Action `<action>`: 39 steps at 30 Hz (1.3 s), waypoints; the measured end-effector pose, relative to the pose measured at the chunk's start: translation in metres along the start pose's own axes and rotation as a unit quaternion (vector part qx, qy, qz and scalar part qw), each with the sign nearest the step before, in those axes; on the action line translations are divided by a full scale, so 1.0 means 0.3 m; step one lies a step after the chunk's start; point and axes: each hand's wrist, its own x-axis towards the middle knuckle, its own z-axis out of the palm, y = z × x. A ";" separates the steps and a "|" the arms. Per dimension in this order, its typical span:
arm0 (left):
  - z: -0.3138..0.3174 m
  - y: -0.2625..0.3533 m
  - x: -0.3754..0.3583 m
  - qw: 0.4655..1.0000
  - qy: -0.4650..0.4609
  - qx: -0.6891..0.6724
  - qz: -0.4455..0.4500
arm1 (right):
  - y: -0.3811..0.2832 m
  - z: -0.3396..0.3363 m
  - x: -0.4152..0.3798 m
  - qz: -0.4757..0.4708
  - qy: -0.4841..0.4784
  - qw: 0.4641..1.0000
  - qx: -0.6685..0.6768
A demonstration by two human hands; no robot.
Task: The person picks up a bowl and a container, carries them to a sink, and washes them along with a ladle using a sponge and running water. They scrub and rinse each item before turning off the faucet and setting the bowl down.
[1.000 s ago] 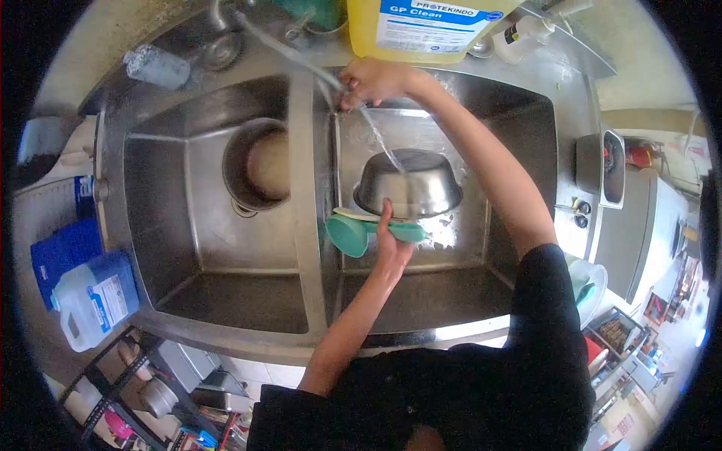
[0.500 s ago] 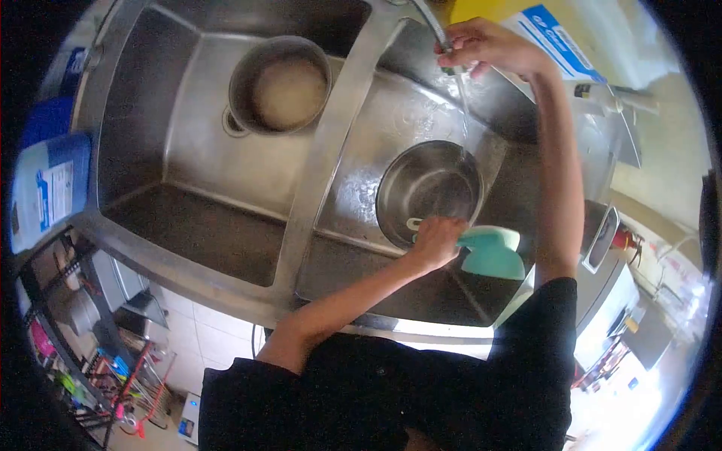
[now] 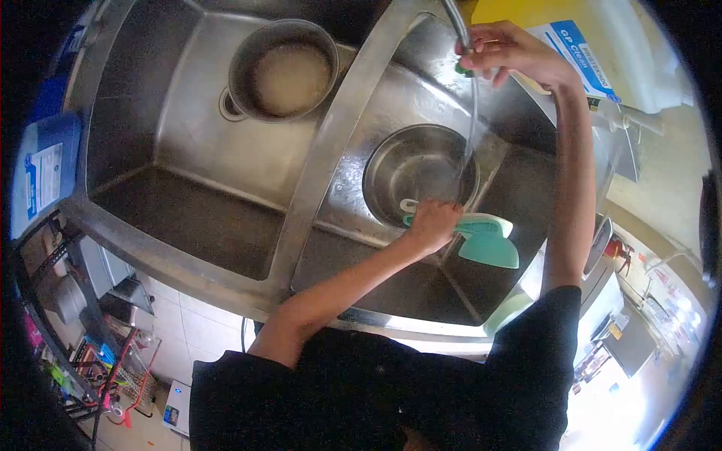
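Note:
My left hand (image 3: 436, 225) is closed around the handles of green and white spatula-like utensils (image 3: 489, 248), low over the near rim of a metal bowl (image 3: 387, 169) in the right basin. Their broad heads point to the right. My right hand (image 3: 500, 54) has its fingers curled at the end of a metal faucet (image 3: 458, 26), where a small green part shows. A stream of water (image 3: 473, 120) falls from there into the bowl.
A deep round pot (image 3: 293, 71) stands in the left basin beside the drain. The metal divider (image 3: 312, 177) separates the basins. Labelled containers (image 3: 587, 56) stand at the back right, and a blue jug (image 3: 47, 169) at the left edge. A wire rack is at lower left.
The view has shifted slightly, moving the sinks up and left in the picture. The faucet end and my right hand appear farther right. My left hand still grips the utensils.

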 end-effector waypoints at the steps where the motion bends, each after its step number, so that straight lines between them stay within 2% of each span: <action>1: -0.002 -0.003 0.003 1.000 -0.010 0.000 0.001 | 0.025 -0.010 0.008 0.012 0.023 0.999 -0.025; 3: -0.001 -0.006 0.002 1.000 -0.004 0.006 0.008 | 0.069 0.006 0.037 0.035 0.069 0.994 -0.076; 5: 0.005 -0.009 -0.001 0.999 0.025 0.017 0.020 | 0.092 0.044 0.056 0.008 0.069 0.997 -0.042; 8: 0.015 -0.015 0.004 0.999 0.014 0.026 0.024 | 0.079 0.079 0.060 -0.006 0.076 0.997 -0.026; 11: 0.036 -0.024 0.011 1.000 0.017 0.018 0.001 | 0.113 0.039 0.058 0.011 0.090 0.992 -0.089; 15: 0.012 -0.016 0.012 0.999 0.009 0.046 0.015 | 0.154 0.138 0.113 -0.030 0.139 0.990 0.003; 16: 0.028 -0.023 0.019 0.998 0.013 0.056 0.019 | 0.132 0.156 0.109 -0.035 0.115 0.993 0.016; 19: 0.046 -0.046 0.023 0.997 0.007 0.077 0.026 | 0.167 0.216 0.139 -0.053 0.186 0.981 0.006; 22: 0.057 -0.079 0.030 0.993 -0.021 0.112 0.027 | 0.218 0.203 0.169 -0.116 0.241 0.958 -0.108; 25: 0.090 -0.123 0.034 0.987 -0.046 0.148 0.049 | 0.259 0.224 0.210 -0.138 0.287 0.940 -0.120; 26: 0.104 -0.141 0.040 0.984 -0.051 0.159 0.060 | 0.275 0.234 0.213 -0.135 0.297 0.939 -0.110; 30: 0.196 -0.257 0.032 0.967 0.041 0.184 0.173 | 0.249 0.301 0.215 -0.148 0.339 0.928 -0.055; 31: 0.197 -0.269 0.029 0.963 0.026 0.211 0.164 | 0.252 0.312 0.218 -0.155 0.350 0.923 -0.039; 32: 0.200 -0.276 0.026 0.959 0.011 0.236 0.155 | 0.261 0.318 0.207 -0.151 0.321 0.935 -0.002; 36: 0.251 -0.326 0.022 0.951 -0.054 0.258 0.160 | 0.285 0.408 0.142 -0.146 0.375 0.910 0.097; 38: 0.330 -0.390 0.002 0.954 0.087 0.195 0.213 | 0.395 0.549 0.120 -0.038 0.437 0.899 0.002; 39: 0.357 -0.412 -0.003 0.945 0.157 0.160 0.237 | 0.477 0.643 0.115 -0.011 0.410 0.912 -0.022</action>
